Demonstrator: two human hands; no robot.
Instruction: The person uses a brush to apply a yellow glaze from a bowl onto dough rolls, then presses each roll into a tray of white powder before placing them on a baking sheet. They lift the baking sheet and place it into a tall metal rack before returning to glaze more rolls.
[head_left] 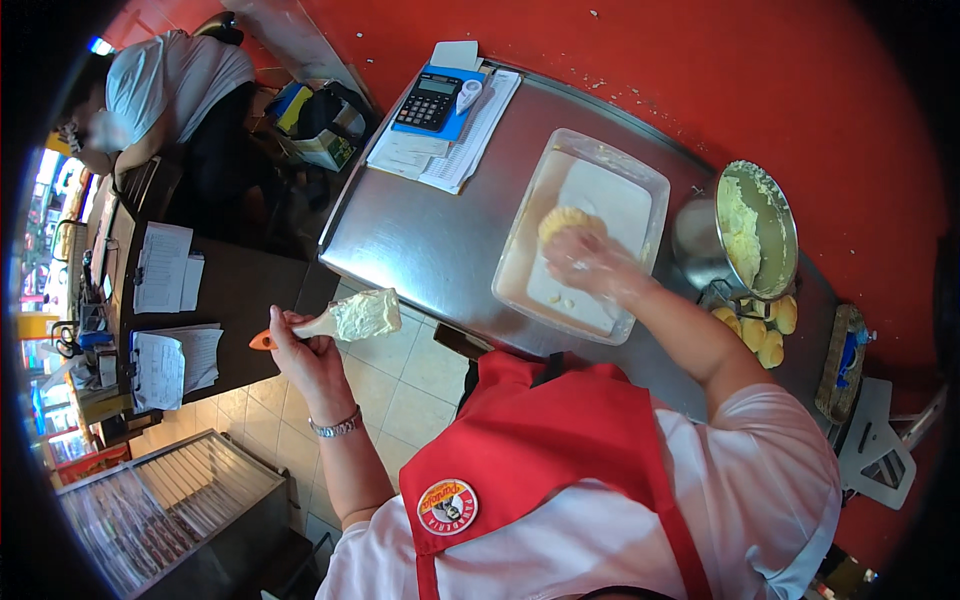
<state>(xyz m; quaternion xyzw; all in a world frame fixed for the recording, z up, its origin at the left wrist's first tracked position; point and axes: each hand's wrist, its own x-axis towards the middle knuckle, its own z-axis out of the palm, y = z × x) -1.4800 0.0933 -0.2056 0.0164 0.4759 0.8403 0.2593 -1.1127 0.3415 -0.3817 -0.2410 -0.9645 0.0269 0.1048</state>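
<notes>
My left hand point(297, 350) is closed around the orange handle of a spatula point(317, 326), held up left of the steel table. Pale yellow cream point(368, 315) thickly covers its blade. My right hand point(588, 262), slightly blurred, reaches into a translucent rectangular plastic tub point(652, 190). Its fingers are on a round, pale yellow bun point(570, 222) with a crumbly-looking surface. White powdery or grainy material lies across the tub's bottom, with a few small yellowish bits. To the right, a tilted steel pot point(700, 237) contains more cream point(740, 235).
Several small golden rolls point(770, 348) sit beside the pot. A calculator point(427, 102) and papers point(462, 150) lie on the far left of the steel table point(400, 240). Another person point(180, 80) leans over a dark counter point(240, 285) with clipboards. A glass-topped case point(185, 505) stands at lower left.
</notes>
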